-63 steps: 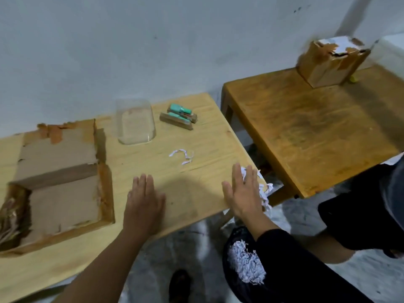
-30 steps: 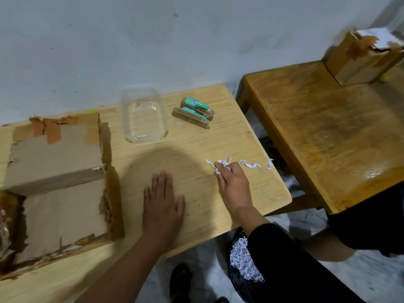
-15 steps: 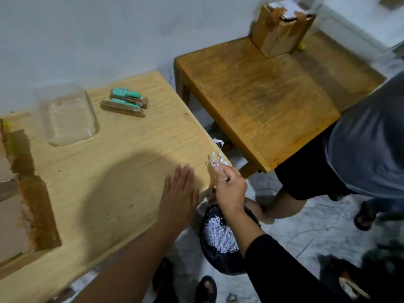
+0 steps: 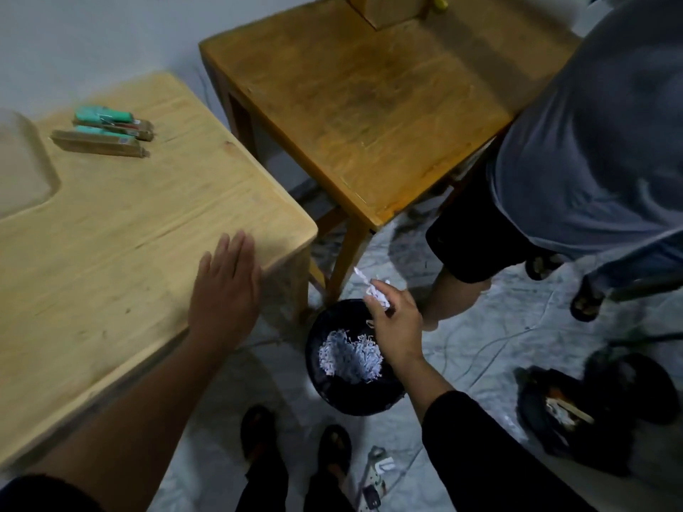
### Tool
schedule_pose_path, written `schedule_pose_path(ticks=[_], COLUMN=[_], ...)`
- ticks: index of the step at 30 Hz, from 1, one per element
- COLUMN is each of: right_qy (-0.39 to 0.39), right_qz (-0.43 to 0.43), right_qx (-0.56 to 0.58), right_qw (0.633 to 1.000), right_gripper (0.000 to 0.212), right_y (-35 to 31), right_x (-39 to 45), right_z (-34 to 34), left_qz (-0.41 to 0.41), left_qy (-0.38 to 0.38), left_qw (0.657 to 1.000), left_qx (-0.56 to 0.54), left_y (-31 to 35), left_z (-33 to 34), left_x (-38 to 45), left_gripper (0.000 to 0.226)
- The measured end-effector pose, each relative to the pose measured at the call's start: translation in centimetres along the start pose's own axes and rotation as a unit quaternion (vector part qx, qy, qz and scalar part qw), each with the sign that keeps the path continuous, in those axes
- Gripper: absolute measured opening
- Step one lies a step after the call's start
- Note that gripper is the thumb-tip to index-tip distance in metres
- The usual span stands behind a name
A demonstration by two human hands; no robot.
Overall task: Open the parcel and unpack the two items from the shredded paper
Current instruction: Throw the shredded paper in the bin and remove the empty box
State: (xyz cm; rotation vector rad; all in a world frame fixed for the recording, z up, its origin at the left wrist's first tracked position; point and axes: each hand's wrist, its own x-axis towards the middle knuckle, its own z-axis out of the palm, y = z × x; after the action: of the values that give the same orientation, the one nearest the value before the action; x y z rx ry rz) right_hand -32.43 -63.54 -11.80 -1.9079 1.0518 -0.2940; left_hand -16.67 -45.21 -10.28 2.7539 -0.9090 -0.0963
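Two packaged items with green parts in brown card lie side by side at the back of the light wooden table. My left hand rests flat and open near the table's right front corner. Off the table's edge, my right hand pinches a small wad of white shredded paper above a black bin bag on the floor. A heap of shredded paper lies inside the bag. The parcel is out of view.
A clear plastic container sits at the table's left edge. A darker wooden table stands to the right, with a cardboard box at its back. Another person stands right. A second black bag and my feet are on the floor.
My right hand picked the paper strips off the table and carried them over the edge to above the bin bag. My view swung right and down, and the parcel left the frame.
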Motion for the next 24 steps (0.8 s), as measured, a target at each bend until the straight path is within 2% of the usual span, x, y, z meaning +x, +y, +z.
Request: schedule_pose_path(ticks=[2, 5, 8, 12, 15, 18, 22, 24], right_qy=[-0.063, -0.161, -0.218, -0.227, -0.210, -0.188, -0.171, -0.157], right_qz=[-0.005, -0.003, 0.019, -0.070, -0.124, -0.182, -0.270, -0.311], right_qx=[-0.095, -0.259, -0.357, -0.426, -0.433, -0.439, -0.445, -0.436], right_qw=[0.993, 0.953, 0.908, 0.873, 0.868, 0.860, 0.837, 0.830], right_gripper=[0.043, 0.061, 0.063, 0.051, 0.047, 0.044, 0.044, 0.048], right_y=[1.5, 2.3, 0.9, -3.9, -7.8, -12.0, -18.5, -21.7], right_x=[0.3, 0.6, 1.0, 0.7, 0.3, -0.3, -1.7, -2.7], right_z=[-0.8, -1.7, -2.5, -4.0, -4.5, -4.5, -4.8, -4.3], left_qz=[-0.007, -0.042, -0.050, -0.035, -0.031, -0.065, -0.094, -0.119], left_qy=[0.015, 0.019, -0.003, -0.003, -0.021, -0.026, -0.008, 0.026], left_qw=[1.000, 0.998, 0.998, 0.999, 0.999, 0.997, 0.996, 0.993], left_qx=[-0.008, -0.031, -0.023, -0.033, -0.024, -0.041, -0.009, 0.008], left_y=[0.4, 1.4, 2.5, 3.7, 4.4, 4.6, 3.1, 1.6], left_z=[-0.3, -0.5, -0.5, -1.4, -3.3, -7.0, -11.8, -15.1], left_x=[0.1, -0.4, -1.5, -3.3, -4.5, -4.4, -4.1, -4.5], left_gripper=[0.046, 0.046, 0.050, 0.039, 0.029, 0.036, 0.041, 0.034])
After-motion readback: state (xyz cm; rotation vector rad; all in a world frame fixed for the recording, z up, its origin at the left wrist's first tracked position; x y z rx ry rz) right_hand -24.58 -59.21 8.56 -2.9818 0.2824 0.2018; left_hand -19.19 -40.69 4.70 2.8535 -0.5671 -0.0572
